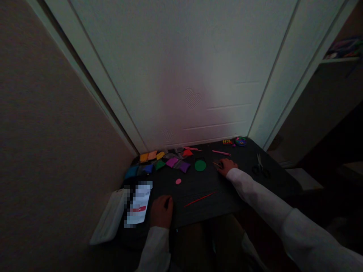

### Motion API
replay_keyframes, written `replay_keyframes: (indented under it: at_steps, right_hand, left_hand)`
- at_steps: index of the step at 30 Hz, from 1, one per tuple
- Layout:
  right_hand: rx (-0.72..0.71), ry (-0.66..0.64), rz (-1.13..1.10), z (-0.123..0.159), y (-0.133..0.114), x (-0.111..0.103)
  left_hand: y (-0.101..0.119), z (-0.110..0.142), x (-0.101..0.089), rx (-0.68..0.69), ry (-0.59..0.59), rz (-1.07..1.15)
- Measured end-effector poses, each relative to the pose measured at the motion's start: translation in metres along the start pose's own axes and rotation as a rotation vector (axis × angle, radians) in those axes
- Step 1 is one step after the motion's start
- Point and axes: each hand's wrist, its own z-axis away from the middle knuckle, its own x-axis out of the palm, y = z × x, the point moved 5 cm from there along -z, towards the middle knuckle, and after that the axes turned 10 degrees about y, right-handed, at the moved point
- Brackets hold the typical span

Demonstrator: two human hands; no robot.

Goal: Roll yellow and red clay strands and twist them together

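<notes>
My right hand (227,167) reaches over the dark table, fingers closed round a thin stick-like tool (216,164) whose kind is too small and dim to tell. Just left of it lies a flat green disc (200,165). My left hand (161,211) rests on the table's near edge, fingers curled in, with nothing visible in it. Between the hands are a small pink flattened round piece (178,181) and a thin red strand or stick (200,199). A pouch-like white sheet (138,206), partly blurred out, lies beside my left hand.
Several small coloured packets (172,162) lie at the back left. Pink sticks (221,153) lie along the back, near a small patterned colourful item (241,141). Scissors (260,166) sit on the right. A white door panel (193,75) stands behind the dark table (227,200).
</notes>
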Motion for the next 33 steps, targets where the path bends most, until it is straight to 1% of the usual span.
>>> replay_keyframes:
  at_steps: [5, 7, 10, 12, 17, 19, 23, 28, 30, 33]
  right_hand:
    - [-0.057, -0.022, -0.011, 0.005, -0.010, 0.001]
    - [-0.038, -0.027, -0.011, 0.003, -0.009, 0.000]
    - [0.029, -0.033, 0.009, -0.001, -0.004, -0.001]
    - [0.033, -0.030, 0.016, -0.002, -0.003, 0.000]
    - [-0.076, -0.021, -0.011, 0.003, -0.009, 0.005]
    - [-0.055, -0.010, -0.014, 0.001, -0.007, 0.004]
    - [0.058, -0.009, 0.005, -0.002, -0.003, 0.001]
    - [0.008, -0.028, -0.014, 0.002, -0.014, 0.003]
    - [0.029, -0.024, -0.013, -0.001, -0.010, 0.002]
    - [0.097, -0.022, -0.007, -0.006, -0.002, 0.000]
  left_hand:
    - [0.000, 0.000, 0.000, -0.018, -0.012, -0.010]
    - [0.001, 0.000, -0.001, -0.026, -0.009, -0.013]
    - [0.001, -0.001, -0.002, -0.033, -0.005, -0.013]
    - [0.001, 0.000, -0.001, -0.031, -0.005, -0.009]
    - [0.001, 0.001, -0.001, -0.011, 0.007, -0.009]
    - [0.001, 0.001, -0.001, -0.001, 0.016, -0.007]
    - [0.002, 0.000, -0.001, 0.013, 0.017, -0.011]
    - [0.002, -0.001, -0.001, 0.001, -0.003, -0.023]
    - [0.003, 0.000, -0.001, 0.006, 0.003, -0.018]
    - [0.002, 0.000, -0.001, 0.009, 0.023, -0.008]
